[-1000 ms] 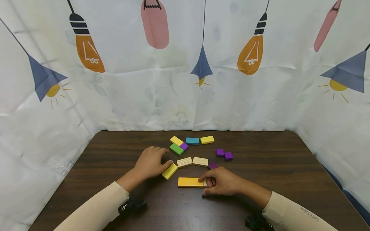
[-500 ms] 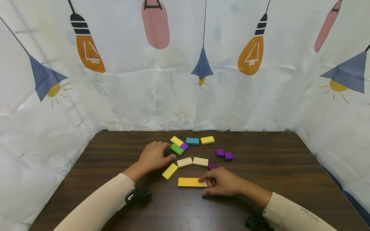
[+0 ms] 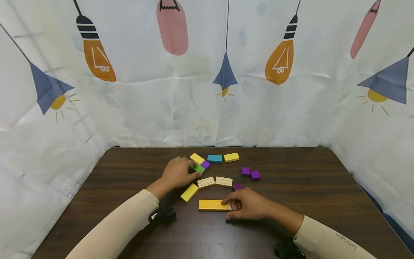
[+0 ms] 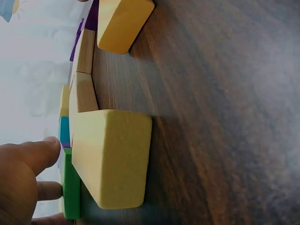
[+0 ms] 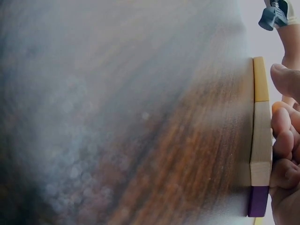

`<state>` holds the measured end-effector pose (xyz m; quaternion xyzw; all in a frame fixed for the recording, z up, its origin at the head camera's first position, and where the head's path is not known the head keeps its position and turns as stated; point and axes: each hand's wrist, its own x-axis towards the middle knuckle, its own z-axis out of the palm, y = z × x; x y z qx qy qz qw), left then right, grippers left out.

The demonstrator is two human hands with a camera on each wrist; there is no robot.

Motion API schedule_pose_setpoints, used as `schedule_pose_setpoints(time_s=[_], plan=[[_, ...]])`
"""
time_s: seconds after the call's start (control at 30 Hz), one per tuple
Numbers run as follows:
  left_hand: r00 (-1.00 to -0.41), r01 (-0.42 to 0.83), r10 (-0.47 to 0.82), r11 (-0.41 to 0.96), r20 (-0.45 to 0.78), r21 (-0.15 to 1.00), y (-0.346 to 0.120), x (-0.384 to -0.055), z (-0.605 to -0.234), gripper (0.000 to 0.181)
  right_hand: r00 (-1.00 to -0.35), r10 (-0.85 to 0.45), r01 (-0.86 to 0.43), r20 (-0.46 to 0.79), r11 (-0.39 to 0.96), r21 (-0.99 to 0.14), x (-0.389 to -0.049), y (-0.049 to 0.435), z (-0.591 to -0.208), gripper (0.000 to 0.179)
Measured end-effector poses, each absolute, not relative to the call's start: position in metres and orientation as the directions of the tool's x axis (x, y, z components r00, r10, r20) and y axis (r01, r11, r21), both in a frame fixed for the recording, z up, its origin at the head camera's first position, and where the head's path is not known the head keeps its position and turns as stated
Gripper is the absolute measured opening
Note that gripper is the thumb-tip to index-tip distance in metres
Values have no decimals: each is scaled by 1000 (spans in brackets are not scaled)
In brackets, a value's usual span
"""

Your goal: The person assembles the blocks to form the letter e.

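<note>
In the head view my left hand (image 3: 178, 173) reaches over a green block (image 3: 201, 169). Its fingers touch that block, and in the left wrist view the thumb (image 4: 49, 149) appears above the green block (image 4: 71, 187), clear of its near face. My right hand (image 3: 250, 204) rests at the right end of a flat yellow-orange block (image 3: 211, 205), index fingertip on top. Its other fingers are loosely bent over a pale wooden block (image 5: 261, 133), mostly hidden in the head view. The right thumb stands apart from the blocks in the right wrist view.
A curve of blocks lies between the hands: a yellow block (image 3: 189, 193), two wooden blocks (image 3: 224, 181) and a purple block (image 3: 237, 186). Farther back are a blue block (image 3: 215, 158), a yellow block (image 3: 231, 157) and two purple cubes (image 3: 245, 171). A printed curtain (image 3: 194, 108) stands behind the table.
My left hand has moved away from the near yellow block, up and right, and now covers part of the green block. My right hand and the blocks have stayed in place.
</note>
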<state>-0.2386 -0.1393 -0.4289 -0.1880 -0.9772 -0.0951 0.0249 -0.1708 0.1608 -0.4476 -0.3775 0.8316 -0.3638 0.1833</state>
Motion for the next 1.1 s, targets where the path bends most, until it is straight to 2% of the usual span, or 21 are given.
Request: schedule_pose_setpoints(time_s=[0.37,0.7,0.97,1.1], plan=[[-942,334,323,928,88,164,-146,-242,-427,42,-644,-765,-501,-18,438,-747,-170,160,-448,39],[-953,295,282,947,109,126,-153,-245,-430,47,-648,-761,-492,-30,448,-746,-171,160,-447,39],[-945,321,306,935,113,154,-158,-244,-428,36,-646,-763,-494,-29,446,-747,-170,161,-447,39],[-920,384,361,907,151,174,-166,-244,-430,31,-648,-761,-492,-33,451,-745,-170,161,-446,39]])
